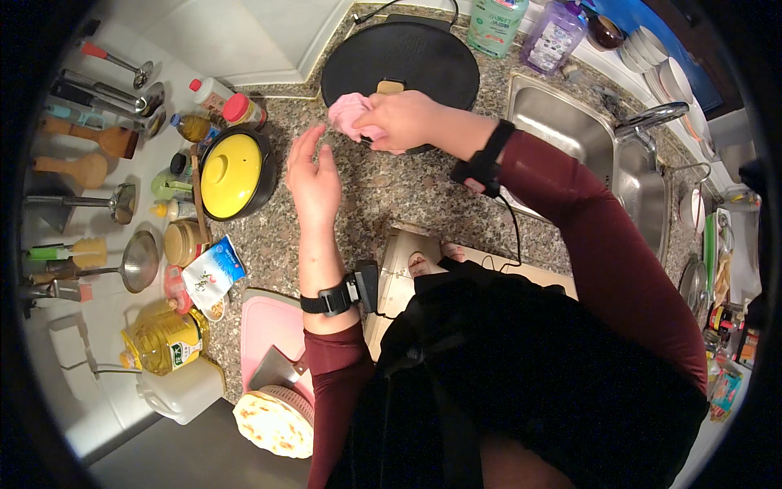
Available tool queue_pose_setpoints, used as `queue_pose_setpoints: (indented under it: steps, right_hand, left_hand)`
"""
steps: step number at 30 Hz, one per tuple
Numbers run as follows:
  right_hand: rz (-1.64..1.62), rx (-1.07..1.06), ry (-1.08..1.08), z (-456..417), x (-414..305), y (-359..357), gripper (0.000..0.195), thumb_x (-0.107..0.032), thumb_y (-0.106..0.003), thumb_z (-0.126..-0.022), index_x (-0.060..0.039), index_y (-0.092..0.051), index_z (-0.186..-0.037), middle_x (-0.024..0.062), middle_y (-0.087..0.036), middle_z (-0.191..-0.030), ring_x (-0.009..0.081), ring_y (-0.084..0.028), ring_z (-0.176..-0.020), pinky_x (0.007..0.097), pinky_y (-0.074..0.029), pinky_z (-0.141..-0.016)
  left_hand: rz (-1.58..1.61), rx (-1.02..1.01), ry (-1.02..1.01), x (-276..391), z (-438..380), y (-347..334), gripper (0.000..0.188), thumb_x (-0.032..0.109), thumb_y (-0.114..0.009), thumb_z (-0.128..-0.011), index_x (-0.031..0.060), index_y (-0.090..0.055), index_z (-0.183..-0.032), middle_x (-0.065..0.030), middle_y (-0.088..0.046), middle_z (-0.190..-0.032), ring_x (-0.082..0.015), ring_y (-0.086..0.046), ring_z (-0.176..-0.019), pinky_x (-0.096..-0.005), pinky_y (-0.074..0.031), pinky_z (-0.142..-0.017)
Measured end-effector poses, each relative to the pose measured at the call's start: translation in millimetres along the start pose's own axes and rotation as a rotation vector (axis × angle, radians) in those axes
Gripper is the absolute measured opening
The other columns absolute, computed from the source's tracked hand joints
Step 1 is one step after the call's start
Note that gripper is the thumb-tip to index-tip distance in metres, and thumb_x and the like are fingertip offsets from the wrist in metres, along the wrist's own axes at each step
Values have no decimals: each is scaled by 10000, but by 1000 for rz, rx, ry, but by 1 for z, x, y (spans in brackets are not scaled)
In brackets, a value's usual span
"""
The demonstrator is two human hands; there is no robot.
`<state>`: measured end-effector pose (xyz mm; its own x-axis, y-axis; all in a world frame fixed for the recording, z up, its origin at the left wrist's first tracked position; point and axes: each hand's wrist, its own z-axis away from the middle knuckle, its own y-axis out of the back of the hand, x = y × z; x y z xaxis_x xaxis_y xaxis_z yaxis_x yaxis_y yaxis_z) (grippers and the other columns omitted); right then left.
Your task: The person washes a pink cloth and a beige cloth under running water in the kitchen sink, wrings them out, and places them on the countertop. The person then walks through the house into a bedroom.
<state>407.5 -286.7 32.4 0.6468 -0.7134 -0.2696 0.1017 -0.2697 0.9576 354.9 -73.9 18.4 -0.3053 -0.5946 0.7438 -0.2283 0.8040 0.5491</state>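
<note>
A crumpled pink cloth [350,115] is gripped in my right hand [406,119], at the near rim of a round black electric griddle [397,58]. The cloth and hand cover part of that rim. A tan handle piece [390,87] shows just beyond my fingers. My left hand [314,180] is raised over the granite counter [372,195] with its fingers apart, holding nothing. It is left of the cloth and right of a black pot with a yellow lid [231,174].
A steel sink [562,122] with a faucet [650,119] lies right. Green [496,27] and purple [553,40] bottles stand behind it. Leftward are an oil jug [165,342], seasoning bottles, and a pink cutting board [269,324] bearing a cleaver [275,368] and basket of flatbread [272,423].
</note>
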Motion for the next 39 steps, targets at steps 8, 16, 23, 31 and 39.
queue_pose_setpoints:
  steps: [8, 16, 23, 31, 39]
  right_hand:
    - [91, -343, -128, 28, 6, 23, 207, -230, -638, -762, -180, -667, -961, 97, -641, -924, 297, -654, -844, 429, -529, -677]
    - [13, 254, 60, -4, 5, 15, 212, -264, -489, -894, -130, -653, -899, 90, -642, -916, 301, -647, -852, 435, -531, -693]
    - [-4, -20, -11, -8, 8, -11, 305, -253, -605, -842, -273, -640, -1144, 109, -636, -1015, 316, -641, -881, 413, -526, -745]
    - [99, -282, -197, 58, 21, 41, 98, -180, -587, -797, -130, -647, -857, 125, -656, -879, 316, -650, -794, 419, -505, -652]
    - [-100, 314, 447, -7, 29, 28, 125, -190, -631, -812, -179, -667, -931, 88, -581, -897, 295, -612, -868, 388, -500, -762]
  left_hand:
    - [-183, -132, 135, -20, 19, -9, 318, 185, -557, -910, 200, -621, -1221, -69, -519, -1366, -294, -352, -1366, -451, -188, -1111]
    - [-159, -112, 89, -7, 20, -6, 317, 192, -564, -904, 183, -625, -1215, -81, -535, -1348, -299, -363, -1359, -460, -185, -1115]
    - [-156, -84, 87, -7, 27, 7, 317, 203, -592, -886, 172, -636, -1199, -91, -542, -1341, -315, -385, -1343, -468, -196, -1112]
    - [-170, -82, 142, -13, 33, 0, 303, 208, -600, -886, 171, -644, -1184, -90, -552, -1324, -318, -384, -1342, -474, -199, -1110]
    - [-148, -61, 115, -6, 37, 7, 307, 194, -604, -882, 156, -638, -1185, -107, -557, -1311, -323, -392, -1336, -466, -211, -1106]
